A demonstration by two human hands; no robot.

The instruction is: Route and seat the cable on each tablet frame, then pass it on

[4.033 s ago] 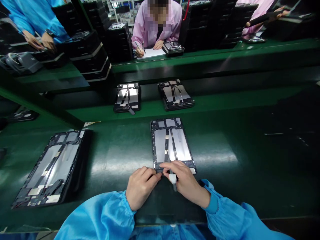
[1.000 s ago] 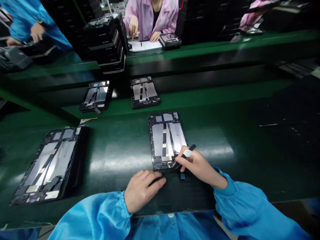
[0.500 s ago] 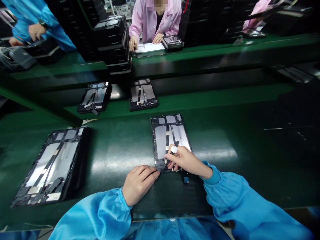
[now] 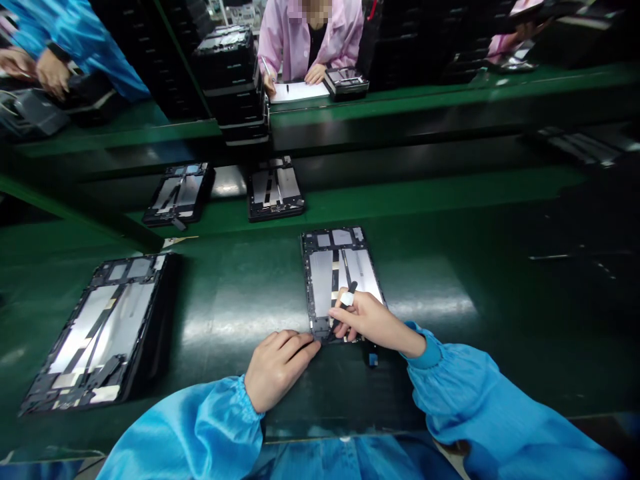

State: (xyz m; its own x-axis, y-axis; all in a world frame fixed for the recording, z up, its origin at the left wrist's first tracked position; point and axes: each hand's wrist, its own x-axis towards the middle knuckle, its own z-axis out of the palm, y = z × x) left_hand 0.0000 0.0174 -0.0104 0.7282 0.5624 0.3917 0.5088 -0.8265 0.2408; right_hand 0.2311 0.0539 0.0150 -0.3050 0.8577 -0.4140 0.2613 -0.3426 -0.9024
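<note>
The open, black-framed tablet body with silver plates [image 4: 321,287] lies on the glossy green bench [image 4: 450,380], centre near; it looks light and stiff, its flat black ribbon strips [image 4: 335,267] fragile, so best held by the side edges; the right hand [image 4: 367,319] pinches a slim black tool with a white band [image 4: 353,287] over its near end; the left hand [image 4: 276,371] meets its near left corner, whether gripping I cannot tell.

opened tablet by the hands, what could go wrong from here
The slim dark tool in the right hand could slip and nick the nearby left hand.
It might also scrape the black ribbon cable on the opened tablet.
The small blue tab by the tablet's near edge could perhaps get snagged.
</note>
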